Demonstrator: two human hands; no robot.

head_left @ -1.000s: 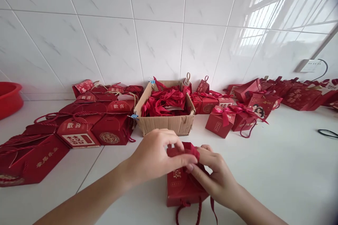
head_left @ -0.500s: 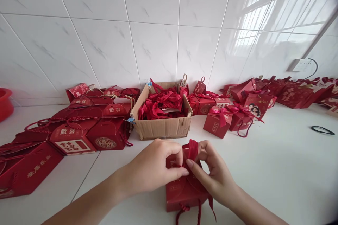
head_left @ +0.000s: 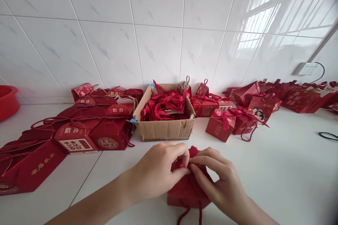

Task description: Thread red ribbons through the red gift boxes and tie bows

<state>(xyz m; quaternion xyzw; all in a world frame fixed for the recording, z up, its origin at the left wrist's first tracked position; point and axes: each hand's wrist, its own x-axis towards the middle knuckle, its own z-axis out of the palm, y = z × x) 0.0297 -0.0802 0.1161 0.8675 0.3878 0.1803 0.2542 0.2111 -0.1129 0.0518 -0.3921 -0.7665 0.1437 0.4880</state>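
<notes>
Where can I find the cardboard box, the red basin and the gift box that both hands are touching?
Cardboard box (head_left: 165, 131), head view: on its front wall.
Red basin (head_left: 8, 103), head view: on its outer side.
Gift box (head_left: 185, 189), head view: on its uncovered red surface.

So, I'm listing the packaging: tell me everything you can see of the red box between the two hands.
The red box looks like card, with a curved flap edge and a twisted red cord handle running from its near side to the picture's bottom edge. It sits on the white counter. At its far part, the left hand and right hand pinch a red ribbon, hiding much of the top.
</notes>
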